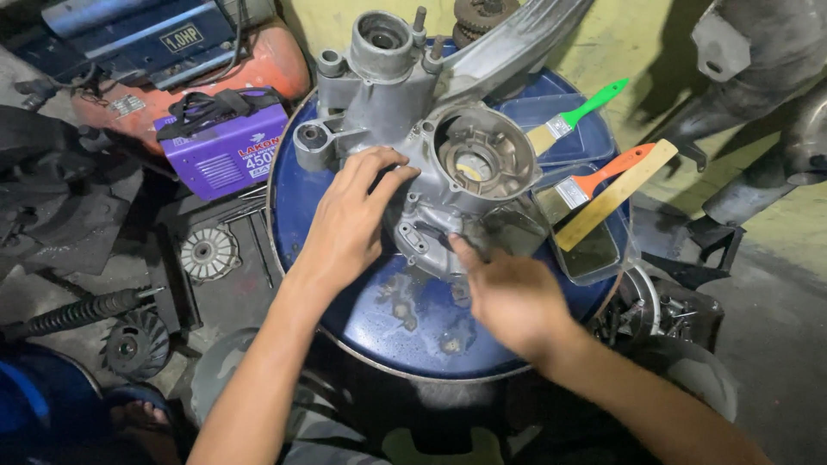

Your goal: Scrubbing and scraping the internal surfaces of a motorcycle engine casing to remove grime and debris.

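Note:
A grey metal engine casing (448,129) lies on the round blue drum top (379,327). It has a round open bore (479,160) near its middle and a tube-shaped part (382,43) at the far end. My left hand (349,220) rests flat on the casing's left side, fingers spread and pointing away from me. My right hand (508,293) touches the casing's near edge, with the thumb and fingers at a small dark part; I cannot tell whether it pinches anything.
A clear tray (594,250) at the drum's right holds an orange-handled brush (594,182), a green-handled brush (575,116) and a wooden stick (616,195). A purple box-shaped machine (226,146), a finned disc (208,252), a black spring rod (77,312) and other metal parts lie on the floor.

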